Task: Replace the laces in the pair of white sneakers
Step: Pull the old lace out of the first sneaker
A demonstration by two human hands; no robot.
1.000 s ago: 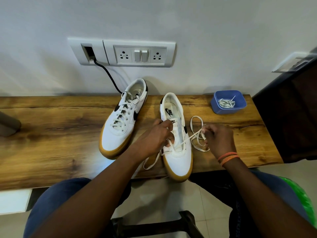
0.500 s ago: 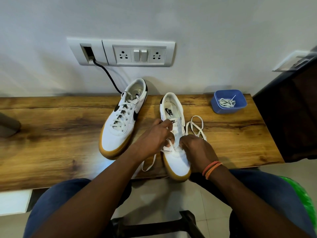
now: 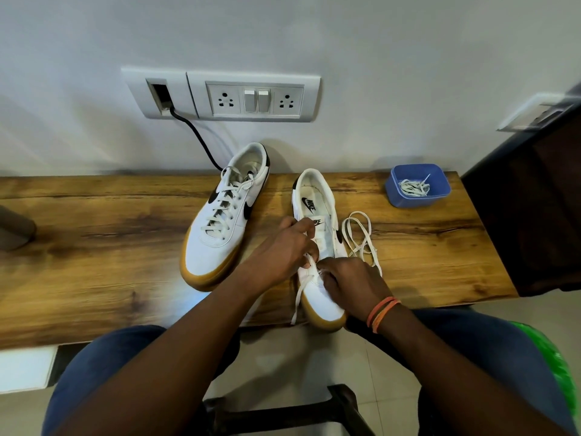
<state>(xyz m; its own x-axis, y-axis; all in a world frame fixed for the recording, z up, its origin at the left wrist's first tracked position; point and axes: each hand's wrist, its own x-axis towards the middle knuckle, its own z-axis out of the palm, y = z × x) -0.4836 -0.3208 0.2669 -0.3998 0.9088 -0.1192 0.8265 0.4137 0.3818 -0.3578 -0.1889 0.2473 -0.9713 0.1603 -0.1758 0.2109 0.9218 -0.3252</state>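
Two white sneakers with tan soles stand on a wooden shelf [image 3: 94, 247]. The left sneaker [image 3: 224, 221] is fully laced. The right sneaker [image 3: 317, 234] is mostly unlaced, its toe over the shelf's front edge. My left hand [image 3: 283, 250] grips the right sneaker's left side at the lower eyelets. My right hand [image 3: 352, 284] pinches the white lace [image 3: 361, 237] at the lower eyelets; the lace's slack lies looped on the shelf beside the sneaker, and one end hangs off the front edge.
A blue tub [image 3: 418, 185] holding another white lace sits at the back right. A socket panel [image 3: 251, 97] with a black cable [image 3: 198, 136] is on the wall behind. A dark cabinet [image 3: 534, 199] borders the shelf's right end. A stool frame [image 3: 283, 410] stands between my knees.
My right hand came in from the right of the sneaker to the lower eyelets, and the stretched lace went slack and dropped into loops. My left hand stayed on the sneaker.
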